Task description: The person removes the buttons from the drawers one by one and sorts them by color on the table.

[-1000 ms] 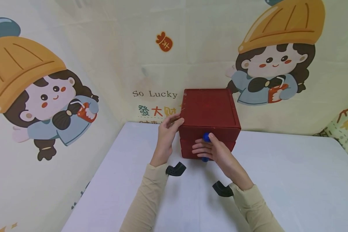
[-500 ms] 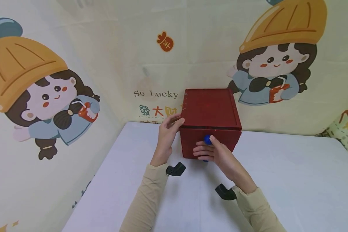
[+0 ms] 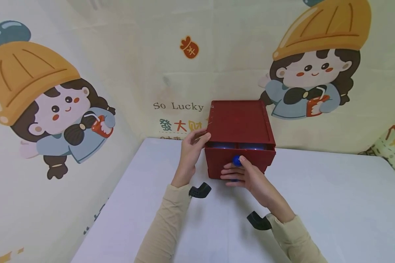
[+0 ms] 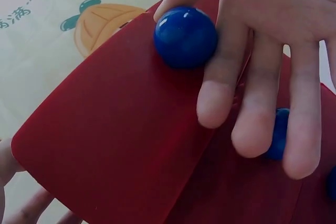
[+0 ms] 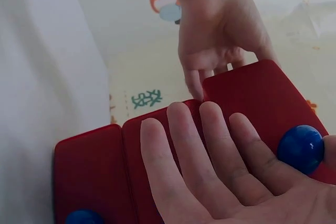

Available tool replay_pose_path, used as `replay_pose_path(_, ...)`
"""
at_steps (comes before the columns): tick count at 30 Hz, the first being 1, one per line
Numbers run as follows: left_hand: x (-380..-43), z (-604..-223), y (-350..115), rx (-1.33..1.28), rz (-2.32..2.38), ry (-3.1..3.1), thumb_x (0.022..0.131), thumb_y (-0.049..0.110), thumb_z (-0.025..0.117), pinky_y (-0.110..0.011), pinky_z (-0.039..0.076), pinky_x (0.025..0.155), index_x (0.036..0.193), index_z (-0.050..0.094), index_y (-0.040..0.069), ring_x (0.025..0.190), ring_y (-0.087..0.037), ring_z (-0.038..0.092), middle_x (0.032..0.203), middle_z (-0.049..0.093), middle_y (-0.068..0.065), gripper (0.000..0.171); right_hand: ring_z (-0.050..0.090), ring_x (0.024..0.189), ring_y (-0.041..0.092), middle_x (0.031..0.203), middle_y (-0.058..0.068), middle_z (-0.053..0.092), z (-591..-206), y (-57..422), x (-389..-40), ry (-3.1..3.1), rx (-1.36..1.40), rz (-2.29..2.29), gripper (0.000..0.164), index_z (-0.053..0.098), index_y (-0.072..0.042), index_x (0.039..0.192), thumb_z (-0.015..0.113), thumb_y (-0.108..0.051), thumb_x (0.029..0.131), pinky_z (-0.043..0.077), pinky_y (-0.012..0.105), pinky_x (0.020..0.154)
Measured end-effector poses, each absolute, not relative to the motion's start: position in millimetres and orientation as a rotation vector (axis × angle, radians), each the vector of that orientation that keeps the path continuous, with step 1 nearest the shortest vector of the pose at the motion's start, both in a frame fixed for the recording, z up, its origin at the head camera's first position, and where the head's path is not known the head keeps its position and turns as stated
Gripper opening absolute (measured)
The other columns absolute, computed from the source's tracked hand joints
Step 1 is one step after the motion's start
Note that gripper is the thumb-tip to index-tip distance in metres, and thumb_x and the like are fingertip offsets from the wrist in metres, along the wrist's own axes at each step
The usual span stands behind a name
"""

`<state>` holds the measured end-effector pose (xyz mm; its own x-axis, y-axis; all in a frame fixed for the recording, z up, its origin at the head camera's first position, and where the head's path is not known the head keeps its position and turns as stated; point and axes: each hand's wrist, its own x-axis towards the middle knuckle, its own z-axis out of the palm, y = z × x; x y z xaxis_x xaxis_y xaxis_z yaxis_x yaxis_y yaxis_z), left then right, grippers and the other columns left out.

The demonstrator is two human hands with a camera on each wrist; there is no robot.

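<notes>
A red drawer box (image 3: 240, 122) stands against the back wall, its top drawer (image 3: 217, 160) pulled out slightly. Bluish shapes show in the gap under the lid; what they are is too hidden to tell. My right hand (image 3: 250, 175) pinches the drawer's round blue knob (image 3: 237, 160) between thumb and index finger, the other fingers spread loosely below. In the left wrist view that knob (image 4: 185, 38) lies against the index finger. My left hand (image 3: 189, 157) touches the box's left side near the front top corner. Its fingers (image 5: 194, 80) are partly hidden behind the box in the right wrist view.
Lower blue knobs (image 4: 280, 135) sit on the front, partly covered by my right fingers. A white cloth (image 3: 217, 226) covers the table. Behind it hangs a cartoon-printed cloth wall (image 3: 145, 73). Black camera mounts (image 3: 200, 190) project from both sleeves.
The top drawer has slid out toward me, opening a gap under the lid. My right hand has moved slightly back with the knob; the left hand stays at the box's side.
</notes>
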<state>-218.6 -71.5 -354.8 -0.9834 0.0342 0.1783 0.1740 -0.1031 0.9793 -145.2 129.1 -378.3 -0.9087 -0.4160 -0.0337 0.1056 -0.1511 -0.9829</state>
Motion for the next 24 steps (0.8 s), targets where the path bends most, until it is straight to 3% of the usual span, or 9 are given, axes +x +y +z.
replay_pose_path(11, -205, -335, -74, -0.295, -2.215, -2.105, 0.088, 0.023, 0.063, -0.034, 0.046, 0.090, 0.122, 0.055, 0.003, 0.103, -0.019, 0.058, 0.118, 0.056, -0.010, 0.041, 0.051, 0.113, 0.040, 0.126, 0.028, 0.049, -378, 128, -139, 1.767, -0.282, -2.114, 0.059, 0.047, 0.003, 0.124, 0.030, -0.047, 0.098, 0.045, 0.047, 0.090)
replay_pose_path(24, -213, -343, -74, -0.278, -2.224, -2.110, 0.086, 0.027, 0.065, -0.033, 0.047, 0.089, 0.122, 0.057, 0.006, 0.103, -0.019, 0.058, 0.119, 0.056, -0.009, 0.042, 0.055, 0.110, 0.034, 0.120, 0.020, 0.055, -378, 127, -133, 1.823, -0.292, -2.122, 0.056, 0.049, 0.003, 0.122, 0.030, -0.045, 0.098, 0.046, 0.038, 0.092)
